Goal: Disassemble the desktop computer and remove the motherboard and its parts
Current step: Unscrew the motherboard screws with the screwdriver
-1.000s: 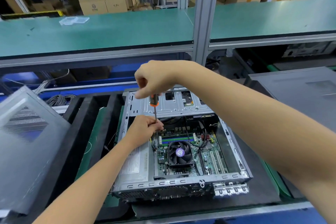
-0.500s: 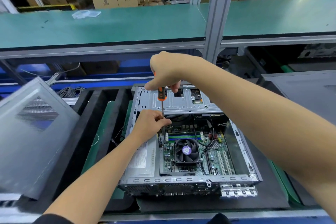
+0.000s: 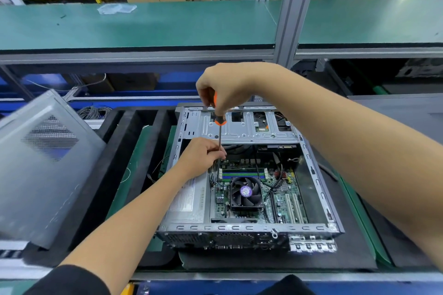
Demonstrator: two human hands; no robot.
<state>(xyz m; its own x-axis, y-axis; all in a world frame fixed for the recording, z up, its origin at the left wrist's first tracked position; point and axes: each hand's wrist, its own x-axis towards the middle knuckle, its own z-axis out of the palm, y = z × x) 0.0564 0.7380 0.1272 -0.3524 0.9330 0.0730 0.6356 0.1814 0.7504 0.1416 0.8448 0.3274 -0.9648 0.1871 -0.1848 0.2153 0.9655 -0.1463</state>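
Our right hand (image 3: 224, 90) grips the orange-and-black screwdriver's handle (image 3: 219, 117); our left hand (image 3: 202, 154) pinches its thin steel shaft just below. Beneath both lies the open grey sheet-metal computer case (image 3: 249, 227), its green motherboard (image 3: 285, 201) under a black finned fan (image 3: 245, 191).

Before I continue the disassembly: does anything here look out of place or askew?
Only the grey side panel, which lies tilted at the left, off the open computer case. That fits a teardown. The right hand and left hand hold the screwdriver upright.
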